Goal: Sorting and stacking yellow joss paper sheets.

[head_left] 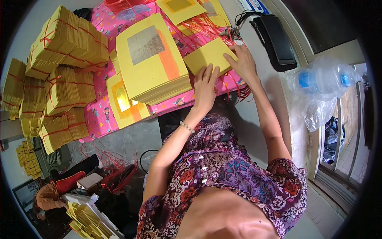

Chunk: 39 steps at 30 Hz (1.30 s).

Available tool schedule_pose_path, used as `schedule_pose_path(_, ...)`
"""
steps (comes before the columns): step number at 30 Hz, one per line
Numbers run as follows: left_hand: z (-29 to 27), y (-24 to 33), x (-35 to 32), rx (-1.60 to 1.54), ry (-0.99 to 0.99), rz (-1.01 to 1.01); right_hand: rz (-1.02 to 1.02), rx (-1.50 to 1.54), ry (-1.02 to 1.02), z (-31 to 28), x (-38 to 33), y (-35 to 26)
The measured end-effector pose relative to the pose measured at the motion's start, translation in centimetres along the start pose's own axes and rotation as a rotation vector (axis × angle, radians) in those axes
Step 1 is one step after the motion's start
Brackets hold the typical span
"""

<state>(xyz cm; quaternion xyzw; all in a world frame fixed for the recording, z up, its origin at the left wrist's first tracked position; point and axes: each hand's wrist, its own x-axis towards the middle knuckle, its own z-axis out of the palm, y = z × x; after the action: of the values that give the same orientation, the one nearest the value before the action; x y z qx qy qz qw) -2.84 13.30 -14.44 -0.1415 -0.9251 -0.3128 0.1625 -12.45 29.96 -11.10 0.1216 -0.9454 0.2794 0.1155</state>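
Observation:
A small stack of yellow paper (209, 55) lies near the right edge of the table, with both my hands on it. My left hand (205, 87) rests its spread, outstretched fingers on the stack's near left edge. At the right end, my right hand (243, 63) grips the stack, thumb on the near side and fingers curled round the far corner. Left of my hands stands a tall pile of large yellow sheets (149, 59), its top one bearing a silver square and an orange band. Under its left side lies a yellow sheet with a gold square (122, 97).
Red-tied bundles of yellow paper (65, 44) are heaped at the left. Red plastic strands (203, 24) and more yellow sheets (181, 10) lie at the back on the pink patterned cover (104, 115). A black case (274, 42) and a bagged plastic bottle (324, 78) are at the right.

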Motion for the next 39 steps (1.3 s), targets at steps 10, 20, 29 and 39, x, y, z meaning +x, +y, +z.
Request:
schedule_pose_path(10, 0.5, 0.2, -0.2, 0.043, 0.036, 0.038, -0.137, 0.071, -0.024, 3.6, -0.4, 2.8)
schedule_pose_path(20, -3.4, 1.8, 2.0, 0.070, -0.064, 0.029, -0.028, 0.196, 0.067, 1.2, 0.7, 1.2)
schedule_pose_path(29, -10.6, 4.8, 0.8, -0.120, 0.108, 0.145, -0.366, 0.389, -0.051, -5.6, 1.9, -9.2)
schedule_pose_path(39, -18.1, -0.3, 0.5, 0.141, 0.289, 0.030, -0.735, 0.278, -0.158, -3.6, 1.9, -12.5)
